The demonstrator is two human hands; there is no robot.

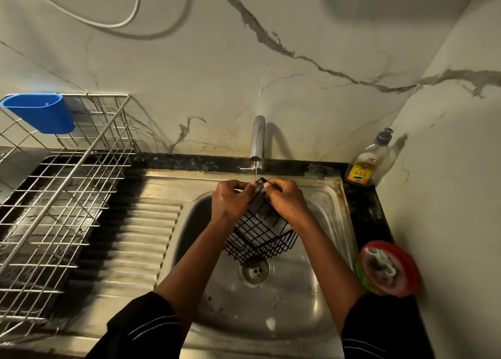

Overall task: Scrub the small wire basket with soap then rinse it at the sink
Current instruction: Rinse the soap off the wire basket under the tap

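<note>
- At the centre of the frame we see the small wire basket [260, 231], black and tilted above the sink [329, 207], its low corner over the drain [254, 270].
- The left hand [230, 201] and right hand [284, 199] meet at its top edge; each grip is closed to a pinch on the rim wire.
- A thin stream from the tap [257, 142] lands between the fingertips.
- At right, on the dark worktop [364, 209], we find a soap bottle [364, 163] in the corner and a red tub [389, 268] lower down.
- At left, a wire dish rack [62, 190] with a blue cup [40, 112] stands beside the draining board.
</note>
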